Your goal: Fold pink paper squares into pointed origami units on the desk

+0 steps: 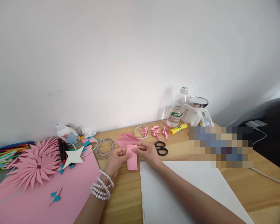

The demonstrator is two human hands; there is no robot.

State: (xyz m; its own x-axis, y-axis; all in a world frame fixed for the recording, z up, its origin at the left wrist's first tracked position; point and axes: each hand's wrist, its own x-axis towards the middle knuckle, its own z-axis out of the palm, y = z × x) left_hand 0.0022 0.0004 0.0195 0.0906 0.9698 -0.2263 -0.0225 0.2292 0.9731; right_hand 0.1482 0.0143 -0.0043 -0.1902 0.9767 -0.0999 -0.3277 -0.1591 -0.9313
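Between both hands is a folded strip of pink paper [132,162], held upright with its long sides running toward me. My left hand [118,158] pinches its left edge, thumb on top. My right hand [146,152] grips the upper right part, its thumb pressed on the paper's face. Just behind the strip lie more sheets of pink paper [126,139] on the table. Black-handled scissors [162,148] rest beside my right hand, their blades hidden by it. A pearl bracelet [101,188] winds around my left wrist.
Pink folded-paper pieces [156,133], a yellow glue stick [178,128], a water bottle [177,109] and a white mug [193,112] stand along the back. At left are large pink paper rosettes [35,168] and a coiled cable [105,148]. A white board [177,199] lies under my right forearm.
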